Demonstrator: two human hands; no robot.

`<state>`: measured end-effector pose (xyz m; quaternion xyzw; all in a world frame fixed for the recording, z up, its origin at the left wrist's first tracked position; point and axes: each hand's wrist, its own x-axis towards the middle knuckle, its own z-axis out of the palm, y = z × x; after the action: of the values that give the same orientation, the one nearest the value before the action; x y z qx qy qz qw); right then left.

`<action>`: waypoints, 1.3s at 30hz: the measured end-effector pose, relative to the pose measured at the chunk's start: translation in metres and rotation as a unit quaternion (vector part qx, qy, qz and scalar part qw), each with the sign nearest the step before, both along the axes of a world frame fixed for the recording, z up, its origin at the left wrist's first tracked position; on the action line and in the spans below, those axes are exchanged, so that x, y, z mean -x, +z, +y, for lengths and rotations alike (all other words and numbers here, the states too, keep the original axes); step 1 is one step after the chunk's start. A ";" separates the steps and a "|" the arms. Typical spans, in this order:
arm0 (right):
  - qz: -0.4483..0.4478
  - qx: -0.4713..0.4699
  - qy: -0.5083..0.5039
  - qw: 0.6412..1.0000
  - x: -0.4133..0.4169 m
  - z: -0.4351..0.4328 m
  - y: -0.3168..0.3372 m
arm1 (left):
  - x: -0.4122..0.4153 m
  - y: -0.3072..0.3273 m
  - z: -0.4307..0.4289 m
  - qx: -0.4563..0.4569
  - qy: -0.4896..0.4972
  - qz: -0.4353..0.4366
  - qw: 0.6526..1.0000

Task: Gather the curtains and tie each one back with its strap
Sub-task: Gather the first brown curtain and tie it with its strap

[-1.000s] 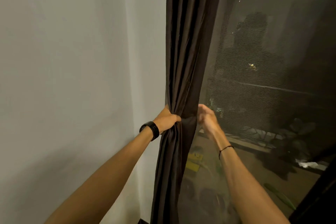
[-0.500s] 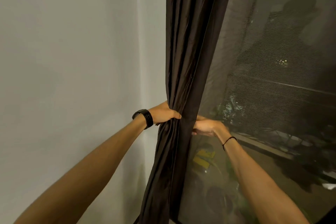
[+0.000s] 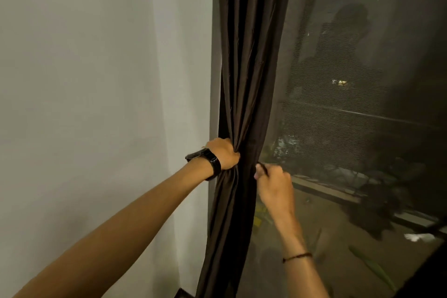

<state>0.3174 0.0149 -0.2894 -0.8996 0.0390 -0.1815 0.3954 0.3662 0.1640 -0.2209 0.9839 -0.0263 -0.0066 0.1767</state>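
Curtain (image 3: pixel 251 68) sits bunched in my left hand (image 3: pixel 223 153); my right hand (image 3: pixel 274 184) pinches what looks like the strap (image 3: pixel 262 167) beside it. Tying step; next, I judge, fasten it snug.

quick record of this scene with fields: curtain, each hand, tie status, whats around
curtain: dark brown curtain, gathered into one bundle beside the white wall
left hand: left hand grips the bundle at its narrowest point; black watch on the wrist
right hand: right hand pinches a thin dark strip at the bundle's right edge, probably the strap
tie status: no fastened strap visible round the bundle
behind: mesh window screen, dark outside
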 end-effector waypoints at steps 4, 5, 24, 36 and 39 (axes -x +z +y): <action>-0.060 -0.168 0.024 0.984 0.019 0.040 -0.002 | 0.004 -0.010 -0.019 0.061 -0.014 0.017 0.998; -0.075 -0.183 0.013 0.980 0.016 0.043 -0.001 | 0.004 -0.013 -0.021 0.124 -0.018 0.064 0.990; -0.111 0.060 -0.147 0.981 0.000 -0.014 0.006 | 0.005 -0.079 -0.053 0.508 -0.007 0.049 0.860; -0.201 0.108 -0.086 0.970 0.009 -0.004 -0.028 | 0.008 -0.073 -0.061 0.671 -0.038 0.180 0.719; -0.204 0.134 -0.083 0.966 0.010 -0.002 -0.034 | 0.003 -0.079 -0.060 0.682 -0.037 0.203 0.702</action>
<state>0.3076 0.0128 -0.3233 -0.8818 0.0078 -0.3971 0.2542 0.3633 0.1043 -0.3000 0.5675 -0.0238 -0.1931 0.8000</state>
